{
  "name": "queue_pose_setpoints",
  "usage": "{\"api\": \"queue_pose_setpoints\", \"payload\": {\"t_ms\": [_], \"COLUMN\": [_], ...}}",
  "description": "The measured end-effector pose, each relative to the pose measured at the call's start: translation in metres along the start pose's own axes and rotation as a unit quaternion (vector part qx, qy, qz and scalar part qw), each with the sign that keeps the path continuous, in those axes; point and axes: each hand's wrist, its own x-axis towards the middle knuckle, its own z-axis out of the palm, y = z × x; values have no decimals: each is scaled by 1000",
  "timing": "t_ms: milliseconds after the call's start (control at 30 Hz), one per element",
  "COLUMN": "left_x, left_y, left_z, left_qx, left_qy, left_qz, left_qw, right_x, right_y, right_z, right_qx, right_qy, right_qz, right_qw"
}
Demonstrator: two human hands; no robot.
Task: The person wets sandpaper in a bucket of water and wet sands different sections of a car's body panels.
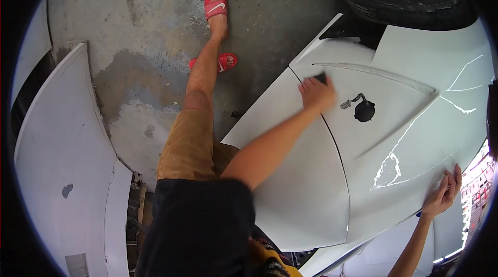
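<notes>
My left hand (pixel 317 94), blurred by motion, is closed on a small black pad (pixel 321 77). It lies against a white car body panel (pixel 373 69), beside a dark seam line. Near it on the panel is a round black part or opening (pixel 364 111) with a grey bracket-like piece (pixel 354 101) beside it. Off to the right, my right hand (pixel 442 195) rests by the body's lower edge, fingers apart and slightly bent, with nothing seen in them. Whitish, dull areas cover the panel around my left hand, and bright reflections run across its glossier right side.
A wheel with a black tyre (pixel 404 7) is at the top right. Another white panel (pixel 67 163) with a grey patch stands along the left. My legs and red slides (pixel 216 6) are on the stained concrete floor (pixel 140 12).
</notes>
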Motion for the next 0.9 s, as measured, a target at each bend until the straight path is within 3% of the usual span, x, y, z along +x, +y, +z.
{"api": "queue_pose_setpoints", "payload": {"t_ms": [67, 267, 400, 500, 633, 800, 900], "left_x": [60, 11, 66, 60, 114, 1, -129], "left_y": [-9, -29, -38, -65, -105, -73, -55], "left_z": [-10, -4, -18, -10, 21, 12, -34], "left_qx": [-18, 8, 26, 20, 65, 88, -31], "left_qy": [-40, -5, -78, -78, -55, 21, -86], "left_qz": [-79, 45, 0, 82, 59, 249, 378], "left_qw": [996, 999, 997, 993, 995, 964, 921], "right_x": [0, -2, -2, -4, -4, -7, -3], "right_y": [-2, 1, 2, 6, 3, -1, -2], "right_z": [-2, -4, -1, -1, -6, -1, -4], "right_qx": [21, 25, 39, 46, 45, 46, 33], "right_qy": [-1, -20, -16, -18, -26, -25, -26], "right_qz": [0, 13, 16, 17, 16, 17, 14], "right_qw": [1000, 999, 999, 999, 999, 998, 999]}}
